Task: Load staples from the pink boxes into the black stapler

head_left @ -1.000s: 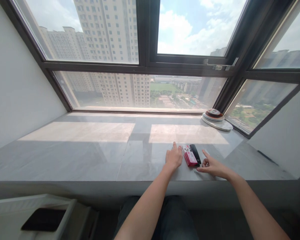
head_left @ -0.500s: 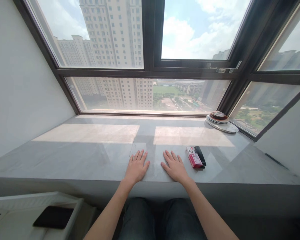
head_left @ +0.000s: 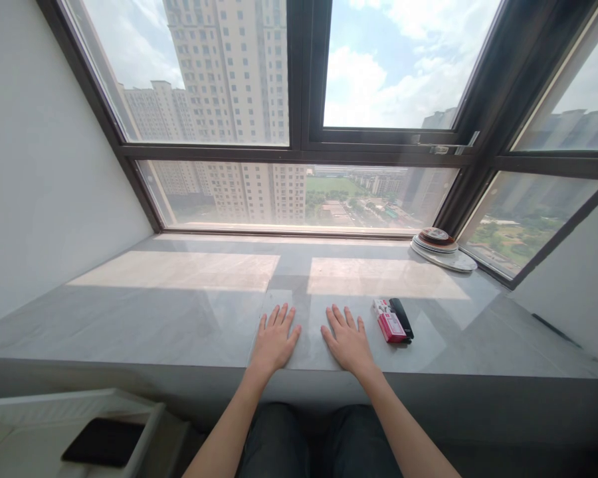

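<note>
My left hand (head_left: 274, 337) lies flat, palm down, on the grey marble sill (head_left: 144, 325), its fingers spread and holding nothing. To the right of it my right hand (head_left: 347, 338) rests palm down on the same surface, fingers also apart, with bare sill between the two. Just right of my right hand are a pink and white box (head_left: 391, 326) and a black stapler-like object (head_left: 401, 318), side by side and touching. Neither hand touches them.
A stack of plates or round discs (head_left: 441, 247) sits in the window's right corner. A thin dark strip (head_left: 555, 330) lies near the right wall. At the lower left, a black phone-like slab (head_left: 103, 441) rests on a white tray-like surface (head_left: 24, 425).
The whole view has shifted slightly, so the sill and window appear a little lower. Both hands stay flat on the sill; the fingers have moved very little.
</note>
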Demonstrator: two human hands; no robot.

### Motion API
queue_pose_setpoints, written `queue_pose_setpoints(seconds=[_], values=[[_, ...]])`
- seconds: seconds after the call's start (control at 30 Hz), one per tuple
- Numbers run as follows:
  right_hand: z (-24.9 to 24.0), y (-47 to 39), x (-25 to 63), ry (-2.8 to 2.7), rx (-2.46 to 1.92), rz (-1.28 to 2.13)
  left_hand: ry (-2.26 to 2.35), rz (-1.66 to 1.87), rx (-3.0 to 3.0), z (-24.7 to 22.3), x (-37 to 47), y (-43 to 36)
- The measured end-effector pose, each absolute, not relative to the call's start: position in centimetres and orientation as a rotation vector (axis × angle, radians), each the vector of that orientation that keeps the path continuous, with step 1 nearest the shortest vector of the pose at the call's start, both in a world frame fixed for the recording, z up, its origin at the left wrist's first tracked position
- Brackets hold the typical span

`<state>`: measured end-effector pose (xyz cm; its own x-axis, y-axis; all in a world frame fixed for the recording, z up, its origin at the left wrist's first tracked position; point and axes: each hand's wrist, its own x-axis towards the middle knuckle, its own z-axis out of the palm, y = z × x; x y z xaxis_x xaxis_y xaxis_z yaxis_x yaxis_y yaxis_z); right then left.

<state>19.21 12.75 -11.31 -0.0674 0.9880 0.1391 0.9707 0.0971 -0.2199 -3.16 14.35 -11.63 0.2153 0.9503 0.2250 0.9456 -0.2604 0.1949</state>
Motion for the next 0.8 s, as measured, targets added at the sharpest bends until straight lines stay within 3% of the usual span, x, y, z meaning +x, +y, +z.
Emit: queue_pose_setpoints(seconds=[0.8], values=[[-11.21, 12.67, 19.37, -2.119, -1.950, 0.119, 1.898, 0.477, 2.447, -11.74, -3.20, 14.38]])
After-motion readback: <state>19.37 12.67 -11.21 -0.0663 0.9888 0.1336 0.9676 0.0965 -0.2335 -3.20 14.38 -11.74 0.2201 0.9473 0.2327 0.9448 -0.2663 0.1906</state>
